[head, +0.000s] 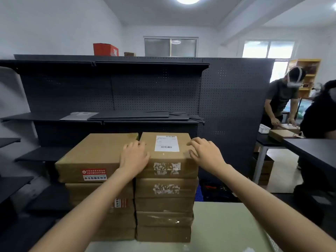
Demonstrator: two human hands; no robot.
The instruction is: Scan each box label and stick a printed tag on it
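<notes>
I see two stacks of brown cardboard boxes side by side on the pale table (223,224), and both hands are up on the right-hand stack. The top box (167,157) of that stack carries a white shipping label (167,143) with a barcode, lying flat on its upper face, toward the far edge. The left hand (134,157) rests on the box's left edge, right at the seam with the neighbouring top box (91,157); its fingers lie loosely together, curving over the edge, and I cannot tell if they grip. The right hand (205,151) sits at the box's right corner, fingers spread and bent, tips touching the cardboard, thumb low on the near side. The label lies between the two hands, touched by neither. The neighbouring top box shows a red and white sticker (94,174) on its near side. Behind stands a dark pegboard shelf unit (127,91); at the right, two other people (283,99) bend over a dark table (309,150)
</notes>
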